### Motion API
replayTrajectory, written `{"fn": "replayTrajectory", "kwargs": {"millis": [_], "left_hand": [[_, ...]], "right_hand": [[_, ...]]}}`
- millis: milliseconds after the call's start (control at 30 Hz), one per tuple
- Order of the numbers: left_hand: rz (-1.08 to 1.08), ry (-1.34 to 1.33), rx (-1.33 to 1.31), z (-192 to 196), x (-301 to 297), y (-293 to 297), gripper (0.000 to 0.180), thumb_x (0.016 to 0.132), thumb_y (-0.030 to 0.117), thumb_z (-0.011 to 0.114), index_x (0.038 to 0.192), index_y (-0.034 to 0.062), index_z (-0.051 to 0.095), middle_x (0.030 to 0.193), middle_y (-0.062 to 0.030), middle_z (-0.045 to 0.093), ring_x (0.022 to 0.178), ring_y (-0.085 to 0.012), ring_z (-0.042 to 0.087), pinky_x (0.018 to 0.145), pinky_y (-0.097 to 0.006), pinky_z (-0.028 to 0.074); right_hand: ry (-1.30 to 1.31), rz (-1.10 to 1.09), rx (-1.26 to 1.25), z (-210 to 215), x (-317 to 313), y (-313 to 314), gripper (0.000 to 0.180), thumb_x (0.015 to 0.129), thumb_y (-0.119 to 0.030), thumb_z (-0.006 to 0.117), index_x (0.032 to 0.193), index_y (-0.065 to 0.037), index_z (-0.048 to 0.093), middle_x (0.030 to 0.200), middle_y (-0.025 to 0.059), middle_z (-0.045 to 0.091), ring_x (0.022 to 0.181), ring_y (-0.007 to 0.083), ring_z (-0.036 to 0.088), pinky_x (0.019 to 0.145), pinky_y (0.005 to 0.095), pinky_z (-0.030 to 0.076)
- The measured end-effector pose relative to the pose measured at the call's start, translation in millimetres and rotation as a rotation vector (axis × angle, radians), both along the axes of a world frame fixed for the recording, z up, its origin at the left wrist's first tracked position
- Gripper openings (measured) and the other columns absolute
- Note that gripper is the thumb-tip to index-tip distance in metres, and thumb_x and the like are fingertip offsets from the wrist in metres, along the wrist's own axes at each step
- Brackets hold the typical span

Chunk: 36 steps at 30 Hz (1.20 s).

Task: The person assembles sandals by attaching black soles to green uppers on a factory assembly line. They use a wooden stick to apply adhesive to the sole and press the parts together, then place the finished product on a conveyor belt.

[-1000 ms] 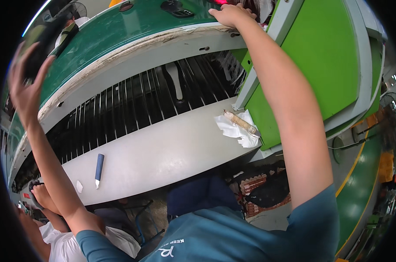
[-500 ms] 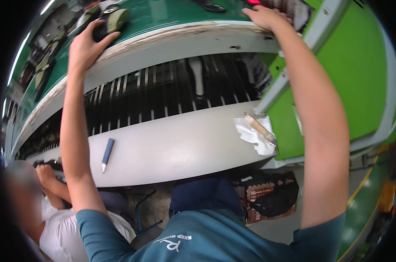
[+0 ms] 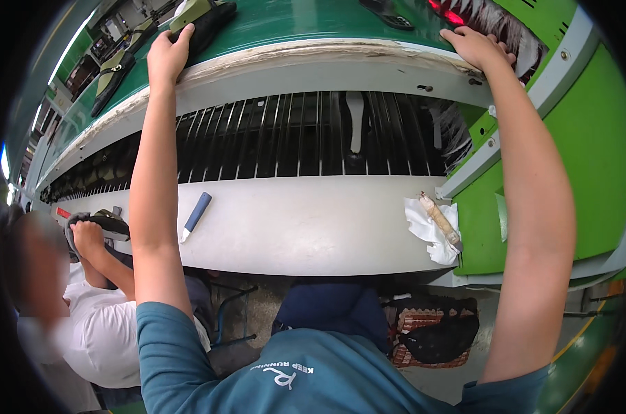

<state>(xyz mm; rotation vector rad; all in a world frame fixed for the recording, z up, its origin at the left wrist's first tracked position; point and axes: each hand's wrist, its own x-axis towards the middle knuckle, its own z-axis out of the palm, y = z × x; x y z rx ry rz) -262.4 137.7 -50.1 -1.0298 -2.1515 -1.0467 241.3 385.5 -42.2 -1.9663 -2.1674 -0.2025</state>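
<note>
At the upper left, my left hand [image 3: 166,56] reaches over the near edge of the green conveyor belt [image 3: 295,22]. Its thumb and fingers close on an olive-and-black shoe [image 3: 201,26], partly cut off by the view's top. Far to the right, my right hand [image 3: 480,50] lies over the belt edge beside a red-lit opening with pale bristly strips [image 3: 527,36]. Its thumb and forefinger stretch apart, and I see nothing held; the other fingertips are partly hidden. A dark sandal-like shoe piece [image 3: 389,14] lies on the belt between my hands.
Below the belt, a slatted rack [image 3: 285,138] bears a shoe with a light sole [image 3: 355,123]. A blue-handled marker-like tool [image 3: 197,215] and a taped stick on white paper [image 3: 440,221] lie on the pale shelf [image 3: 292,224]. A co-worker [image 3: 109,331] sits at left, handling a shoe.
The whole view has shifted, so the scene sits further right. My left hand stays on the olive-and-black shoe, and my right hand is still at the belt's edge by the red light.
</note>
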Motion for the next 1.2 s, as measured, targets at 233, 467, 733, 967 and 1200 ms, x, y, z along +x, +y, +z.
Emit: {"fn": "replayTrajectory", "kwargs": {"millis": [233,467,733,967,1200], "left_hand": [[-0.576,0.57,0.701,-35,150,-16,0.022,0.088,0.004,0.08,0.109,0.004,0.075,0.106,-0.0114,0.076,0.091,-0.0252,0.073,0.082,-0.035,0.059],[-1.302,0.249,-0.055,-181,373,65,0.034,0.086,0.009,0.077,0.119,0.0135,0.075,0.116,-0.0096,0.071,0.093,-0.0316,0.075,0.076,-0.04,0.063],[-1.05,0.244,-0.612,-290,470,205,0.06,0.091,0.04,0.079,0.147,0.0291,0.064,0.172,-0.0152,0.032,0.155,-0.0623,0.016,0.119,-0.061,0.046],[-0.928,0.129,-0.5,-343,442,248,0.054,0.084,0.03,0.078,0.138,0.0254,0.072,0.159,-0.0168,0.051,0.148,-0.0507,0.04,0.116,-0.051,0.051],[-0.881,-0.385,-0.101,-291,346,173,0.023,0.08,0.023,0.076,0.101,0.0147,0.079,0.099,-0.0142,0.079,0.094,-0.0332,0.078,0.088,-0.041,0.061]], "right_hand": [[0.263,0.116,0.172,-4,-12,-33,0.05,0.098,-0.044,0.058,0.147,-0.033,0.061,0.162,0.0291,0.043,0.146,0.0494,0.047,0.122,0.0567,0.039],[0.363,0.2,0.359,-4,7,-18,0.028,0.098,-0.016,0.055,0.125,-0.02,0.061,0.108,0.0203,0.077,0.106,0.0407,0.074,0.093,0.0518,0.056],[0.387,0.207,0.25,0,14,-28,0.038,0.099,-0.015,0.052,0.135,-0.016,0.065,0.127,0.0238,0.074,0.123,0.0395,0.069,0.103,0.0511,0.055],[0.409,0.226,0.231,10,0,-39,0.036,0.1,-0.017,0.052,0.132,-0.009,0.066,0.127,0.0238,0.074,0.124,0.04,0.069,0.105,0.0504,0.055],[0.498,0.23,0.172,-1,-7,-41,0.04,0.094,-0.019,0.054,0.13,-0.014,0.069,0.132,0.0192,0.074,0.129,0.0397,0.067,0.108,0.0531,0.051]]}}
